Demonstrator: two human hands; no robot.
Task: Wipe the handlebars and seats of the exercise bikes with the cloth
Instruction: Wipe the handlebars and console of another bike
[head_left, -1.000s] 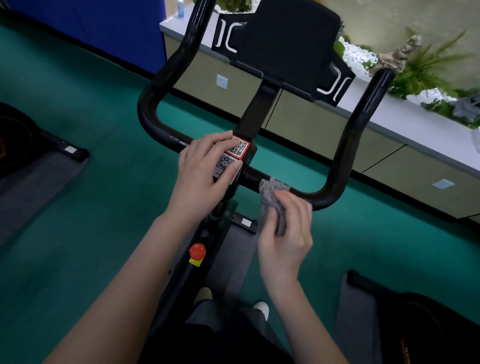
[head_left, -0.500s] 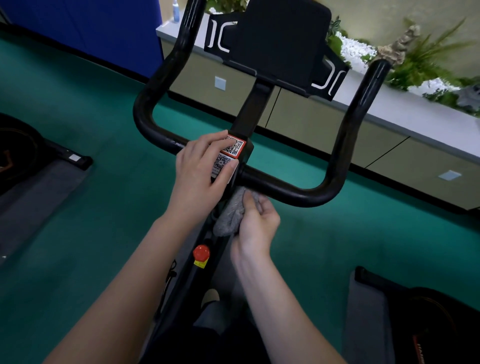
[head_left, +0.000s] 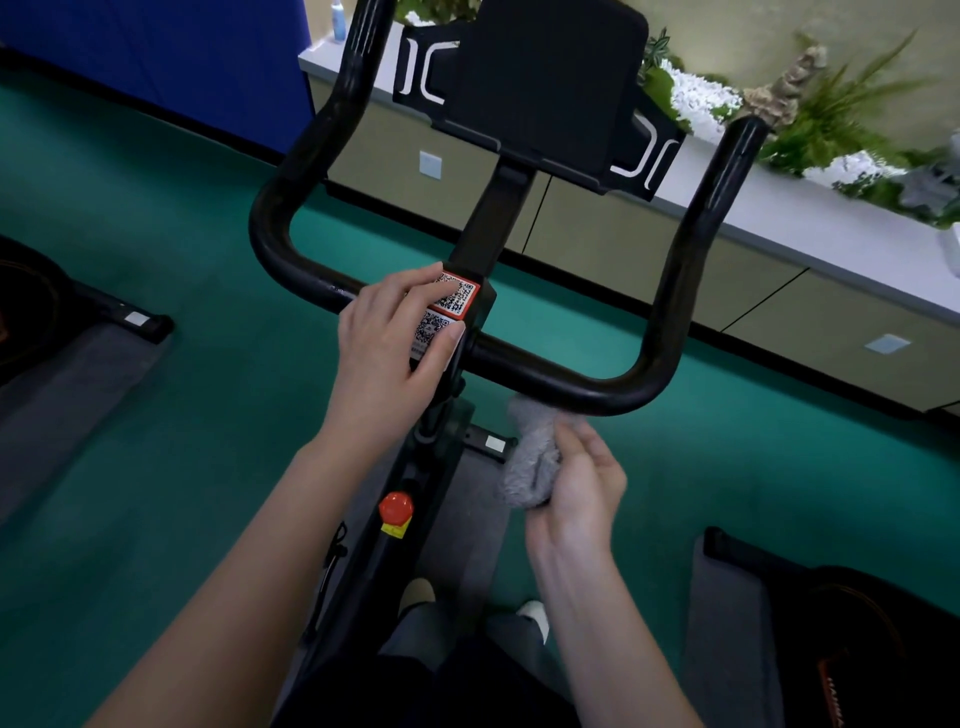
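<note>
Handlebars (head_left: 563, 378) of the black exercise bike fill the middle of the view. Their crossbar runs roughly from 10 to 4 o'clock, and each end bends up into a long horn, the right one rising toward 1 o'clock. The grey cloth (head_left: 531, 460) is bunched in the right hand (head_left: 584, 491), whose grip is closed around it with fingers curled over the wad and the thumb against its side. The cloth's upper end meets the near underside of the crossbar, just left of the right-hand bend; whether it presses or only brushes there cannot be told. The left hand (head_left: 392, 338) holds nothing. Its grip is loose, with fingers laid nearly straight over the centre clamp and its QR stickers (head_left: 457, 297), apparently to steady the bars. The wipe looks to be on the right half of the crossbar, with both horns and the seat, which is out of view, judged not yet done. The coming move turns on one relation. The bar lies at about 12 o'clock from the cloth hand and almost touches it, so the stroke should follow the bar's long axis toward 4 o'clock, then turn up the horn toward 1 o'clock. The right hand is plainly the nearer one, and the bend is where the cloth could slip off the tube.
</note>
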